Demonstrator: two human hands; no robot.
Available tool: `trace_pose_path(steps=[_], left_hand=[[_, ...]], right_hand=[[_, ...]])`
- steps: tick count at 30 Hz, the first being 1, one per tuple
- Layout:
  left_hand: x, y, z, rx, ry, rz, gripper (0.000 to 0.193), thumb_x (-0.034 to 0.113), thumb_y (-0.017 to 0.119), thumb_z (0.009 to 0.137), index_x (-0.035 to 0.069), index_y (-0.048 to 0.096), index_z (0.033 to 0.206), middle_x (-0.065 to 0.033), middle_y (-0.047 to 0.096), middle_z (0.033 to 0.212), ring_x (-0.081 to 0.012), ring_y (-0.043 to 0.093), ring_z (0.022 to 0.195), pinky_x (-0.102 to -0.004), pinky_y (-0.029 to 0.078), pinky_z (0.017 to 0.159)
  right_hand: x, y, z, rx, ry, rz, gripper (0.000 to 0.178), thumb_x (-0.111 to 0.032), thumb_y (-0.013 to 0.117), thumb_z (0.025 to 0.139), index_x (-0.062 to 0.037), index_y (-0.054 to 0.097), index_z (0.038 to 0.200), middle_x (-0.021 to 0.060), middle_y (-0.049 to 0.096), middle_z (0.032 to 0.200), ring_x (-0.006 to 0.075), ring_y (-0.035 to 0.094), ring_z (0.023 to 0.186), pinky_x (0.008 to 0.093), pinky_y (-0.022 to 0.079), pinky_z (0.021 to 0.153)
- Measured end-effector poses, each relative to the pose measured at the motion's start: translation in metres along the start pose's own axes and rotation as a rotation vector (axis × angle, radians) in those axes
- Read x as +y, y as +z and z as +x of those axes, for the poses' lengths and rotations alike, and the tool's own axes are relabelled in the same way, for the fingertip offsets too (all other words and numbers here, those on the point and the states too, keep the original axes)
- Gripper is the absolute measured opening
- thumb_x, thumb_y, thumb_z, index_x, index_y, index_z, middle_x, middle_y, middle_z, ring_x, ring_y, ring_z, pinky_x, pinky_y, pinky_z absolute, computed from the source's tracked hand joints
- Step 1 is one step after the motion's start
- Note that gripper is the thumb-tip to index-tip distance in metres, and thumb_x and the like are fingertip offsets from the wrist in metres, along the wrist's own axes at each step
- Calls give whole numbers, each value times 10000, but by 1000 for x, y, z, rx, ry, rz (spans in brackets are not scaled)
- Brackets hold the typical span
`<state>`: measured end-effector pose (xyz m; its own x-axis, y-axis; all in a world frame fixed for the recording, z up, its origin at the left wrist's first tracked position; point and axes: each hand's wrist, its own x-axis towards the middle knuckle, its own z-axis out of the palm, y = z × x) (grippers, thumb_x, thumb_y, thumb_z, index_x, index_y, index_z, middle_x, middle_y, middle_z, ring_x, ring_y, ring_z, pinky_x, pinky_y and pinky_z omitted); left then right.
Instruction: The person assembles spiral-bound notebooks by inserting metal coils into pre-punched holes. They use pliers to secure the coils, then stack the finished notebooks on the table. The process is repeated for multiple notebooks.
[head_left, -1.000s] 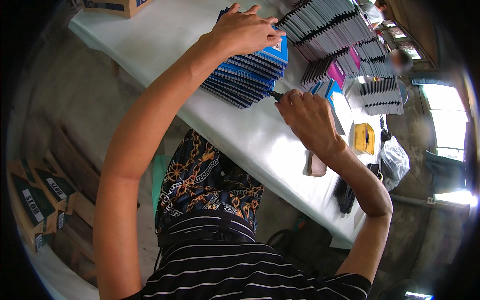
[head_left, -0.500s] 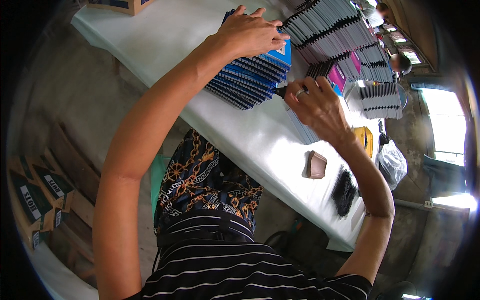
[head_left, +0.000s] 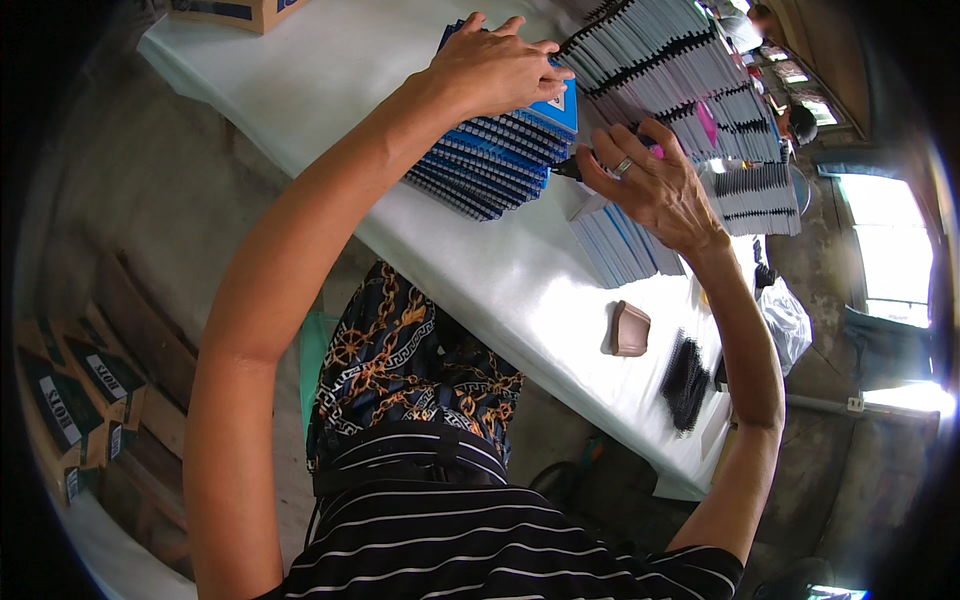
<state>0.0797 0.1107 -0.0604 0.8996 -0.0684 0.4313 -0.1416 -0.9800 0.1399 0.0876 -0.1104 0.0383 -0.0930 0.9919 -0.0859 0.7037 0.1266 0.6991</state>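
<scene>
A stack of blue spiral-bound notebooks (head_left: 490, 165) lies on the white-covered table, its black coil edges fanned toward me. On top of it rests my left hand (head_left: 505, 72), palm down with fingers spread over the upper cover. To the right of the stack, my right hand (head_left: 645, 185) is closed around a small black-tipped tool (head_left: 566, 168). The tool's dark tip points left at the ends of the coils, close to or touching them. Most of the tool is hidden in my fingers, so its kind does not show.
Tall stacks of bound books (head_left: 650, 60) stand beyond my right hand. Nearer lies a pile of pale-edged books (head_left: 615, 245). A brownish block-like piece (head_left: 630, 330) and loose black coils (head_left: 686, 382) lie on the table's right. A cardboard box (head_left: 255, 12) sits far left.
My right hand has shifted slightly right and turned, with the tool still in it, uncovering more of the pale-edged pile. My left hand stays on the notebooks.
</scene>
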Motion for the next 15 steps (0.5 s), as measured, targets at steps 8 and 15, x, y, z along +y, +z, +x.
trace_pose_path(steps=[8,15], left_hand=[[-3,0,0,6,13,10,386,527,358,974,429,600,1258,49,494,1428,-313,412,1350,-584,292,1098],[3,-1,-1,-17,-23,23,383,540,391,966,416,602,1260,50,507,1417,-267,403,1363,-552,290,1118]], right_hand=[[-36,-19,18,-343,322,74,81,-163,653,810,-88,637,837,37,646,906,150,618,840,303,473,754],[7,3,-10,-15,88,20,401,-169,788,699,-178,612,1060,-31,572,1055,129,542,1113,356,364,1096]])
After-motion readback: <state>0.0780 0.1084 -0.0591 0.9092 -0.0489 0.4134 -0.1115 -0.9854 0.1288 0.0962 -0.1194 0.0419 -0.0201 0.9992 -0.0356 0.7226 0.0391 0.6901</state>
